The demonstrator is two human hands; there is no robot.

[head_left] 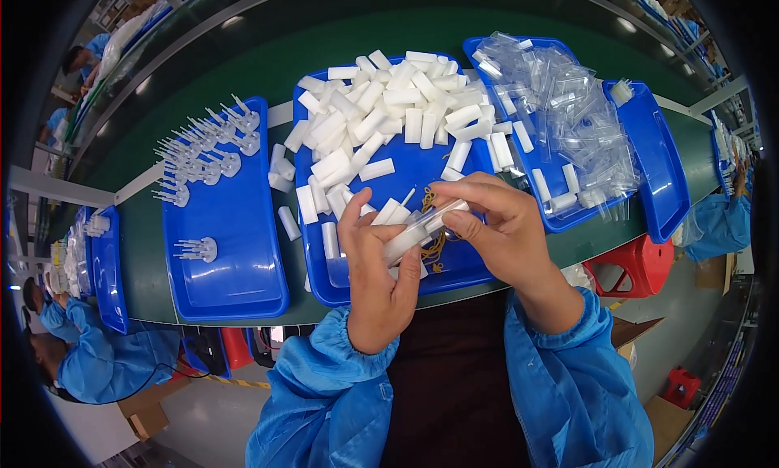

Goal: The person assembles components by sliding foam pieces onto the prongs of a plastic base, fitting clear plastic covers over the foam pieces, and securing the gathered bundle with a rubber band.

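My left hand [380, 277] is closed around a clear plastic tube [419, 226] with something white at its lower left part. At the tube's other end, my right hand [507, 237] pinches a small white block [448, 214] between thumb and fingers. The block meets the tube's end; how deep it sits inside is hard to see. Both hands are above the near side of a blue tray [406, 163] heaped with white foam-like blocks [381, 103]. Yellow elastic bands [436, 253] lie in the tray, partly hidden under my hands.
To the right, a blue tray [568, 220] holds clear plastic sleeves [568, 103] and several white blocks. Another blue tray [665, 168] overlaps its edge. On the left, a blue tray [223, 293] carries white pronged parts [219, 139]. A red stool [637, 265] stands below the green table.
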